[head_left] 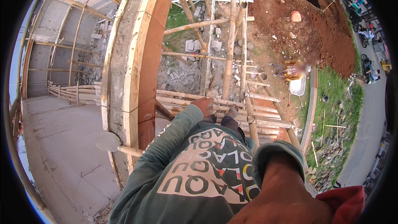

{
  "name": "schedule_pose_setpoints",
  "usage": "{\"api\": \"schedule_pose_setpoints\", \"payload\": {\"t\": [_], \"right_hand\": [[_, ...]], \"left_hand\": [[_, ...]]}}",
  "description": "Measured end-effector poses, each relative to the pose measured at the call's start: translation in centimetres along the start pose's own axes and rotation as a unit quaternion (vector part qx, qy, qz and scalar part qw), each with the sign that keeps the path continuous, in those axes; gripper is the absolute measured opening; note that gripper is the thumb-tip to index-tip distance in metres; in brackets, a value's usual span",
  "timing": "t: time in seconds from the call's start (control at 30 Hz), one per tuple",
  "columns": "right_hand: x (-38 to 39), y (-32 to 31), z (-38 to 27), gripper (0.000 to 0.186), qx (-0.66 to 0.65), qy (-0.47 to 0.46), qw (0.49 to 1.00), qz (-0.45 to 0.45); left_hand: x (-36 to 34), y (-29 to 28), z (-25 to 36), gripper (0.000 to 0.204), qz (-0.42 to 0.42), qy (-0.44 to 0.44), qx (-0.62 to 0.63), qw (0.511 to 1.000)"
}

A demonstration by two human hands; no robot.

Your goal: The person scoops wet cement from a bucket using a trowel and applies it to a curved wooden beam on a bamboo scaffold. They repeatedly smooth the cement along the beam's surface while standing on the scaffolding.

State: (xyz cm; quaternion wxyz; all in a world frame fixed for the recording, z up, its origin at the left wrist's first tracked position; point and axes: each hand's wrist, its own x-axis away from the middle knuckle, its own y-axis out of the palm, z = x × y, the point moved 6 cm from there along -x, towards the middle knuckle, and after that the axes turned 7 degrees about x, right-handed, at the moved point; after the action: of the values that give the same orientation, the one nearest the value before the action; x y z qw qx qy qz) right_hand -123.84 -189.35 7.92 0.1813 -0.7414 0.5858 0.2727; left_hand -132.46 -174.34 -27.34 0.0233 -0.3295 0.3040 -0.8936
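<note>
My left hand [203, 107], in a long green sleeve, hangs low over the bamboo platform [265, 121]. Its fingers look curled in, and whatever they may hold is hidden. Close to the camera at the lower right is my right hand [286, 207], back side up, its fingers cut off by the picture's edge. Beside it shows a piece of red cloth [346, 203]. By my left forearm, a round, cement-coated tool [108, 141] with a wooden handle [130, 151] lies across the concrete-filled wall form [124, 62], touched by neither hand.
Bamboo poles [230, 58] rise in front of me, with the ground far below. Down there are grey blocks [192, 45], an orange basin [295, 16] and a person beside a white wheelbarrow [297, 86]. A concrete slab [70, 149] spreads left; a road [365, 141] runs right.
</note>
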Motion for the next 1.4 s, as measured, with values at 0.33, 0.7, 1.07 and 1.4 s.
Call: {"api": "schedule_pose_setpoints", "payload": {"t": [0.33, 0.7, 1.07, 1.4], "right_hand": [[0.0, -0.3, -0.7, 0.035, 0.013, 0.002, 0.999, 0.033], [-0.7, 0.4, -0.2, 0.036, 0.002, 0.007, 1.0, -0.003], [-2.3, 0.8, 1.7, 0.038, -0.034, -0.039, 0.998, -0.031], [-0.6, 0.7, 1.5, 0.039, 0.002, 0.022, 0.998, -0.052]], "left_hand": [[1.1, -0.9, 1.2, 0.066, 0.017, 0.023, 0.05, 0.998], [0.5, -0.5, 1.5, 0.066, 0.019, 0.036, 0.044, 0.998], [0.5, 0.7, 1.0, 0.061, 0.009, 0.048, -0.002, 0.999], [0.3, 1.1, -0.1, 0.061, 0.014, 0.05, 0.029, 0.998]]}}
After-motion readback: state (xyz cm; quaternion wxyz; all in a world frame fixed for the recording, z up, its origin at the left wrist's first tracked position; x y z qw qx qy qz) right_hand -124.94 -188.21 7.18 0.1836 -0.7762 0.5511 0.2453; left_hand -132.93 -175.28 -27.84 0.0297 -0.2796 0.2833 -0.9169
